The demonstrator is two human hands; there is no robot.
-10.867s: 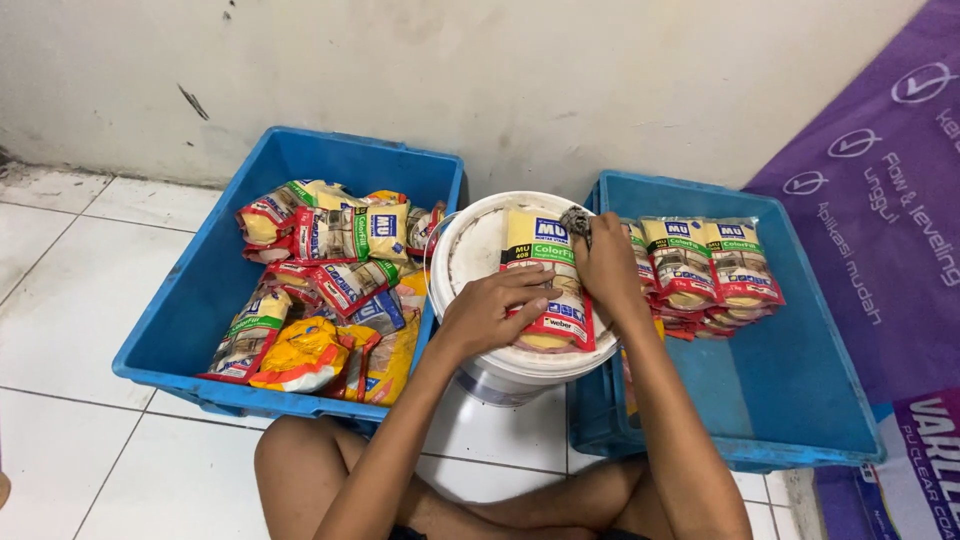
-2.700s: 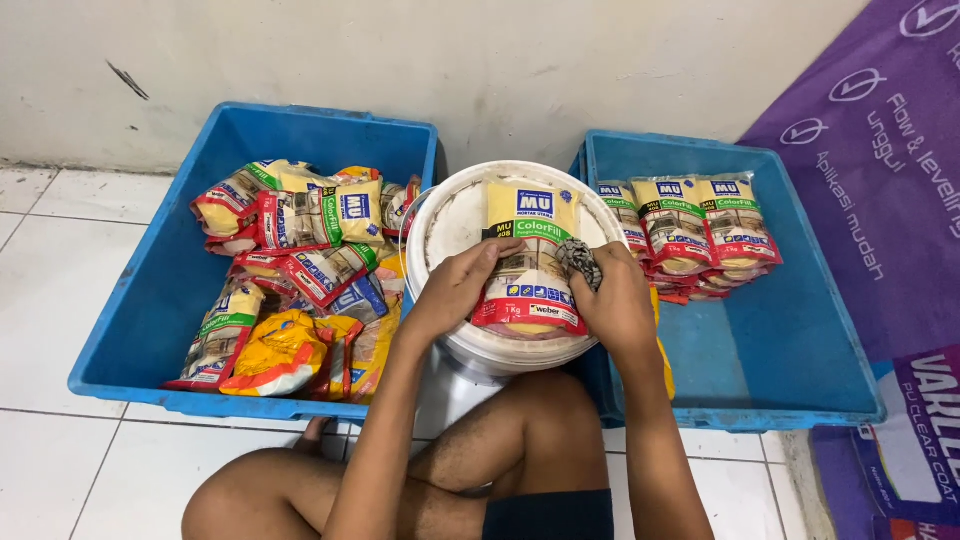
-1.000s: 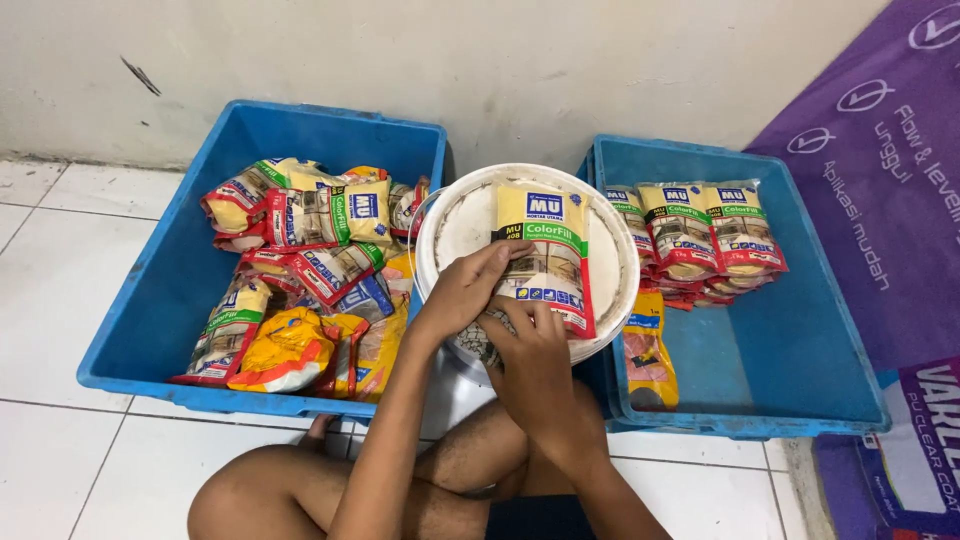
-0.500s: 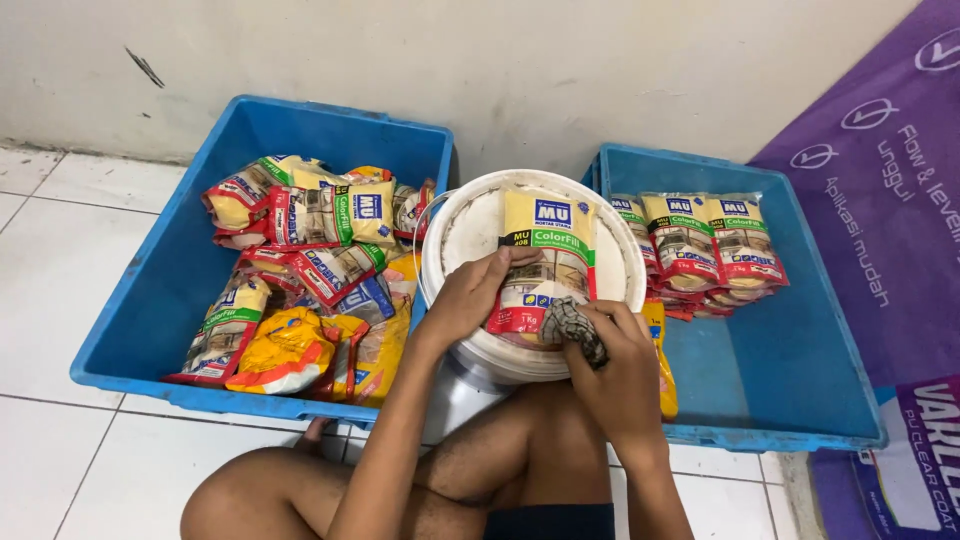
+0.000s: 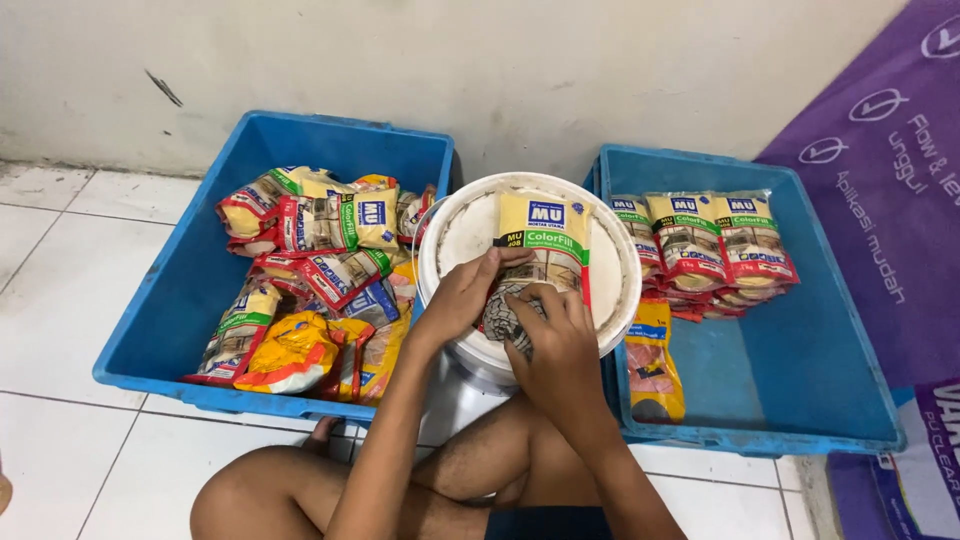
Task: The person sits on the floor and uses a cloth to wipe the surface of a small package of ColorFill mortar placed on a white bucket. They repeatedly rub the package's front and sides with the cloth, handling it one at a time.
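Observation:
A yellow packet (image 5: 548, 228) with a green band lies flat on the lid of a white bucket (image 5: 606, 312) between my knees. My left hand (image 5: 462, 296) holds the packet's left edge, fingers curled over it. My right hand (image 5: 560, 345) presses a crumpled grey cloth (image 5: 506, 316) onto the packet's lower half, which the cloth and both hands hide. The two hands touch over the packet.
A blue crate (image 5: 180, 290) on the left holds several jumbled packets (image 5: 320, 250). A blue crate (image 5: 800, 370) on the right holds a neat row of packets (image 5: 700, 245) and one loose orange packet (image 5: 652, 365). A purple banner (image 5: 890, 190) lies at right, with a white wall behind and a tiled floor.
My right hand has carried the cloth from the packet's lower right edge up and left onto its middle. My left hand stays on the packet's left edge.

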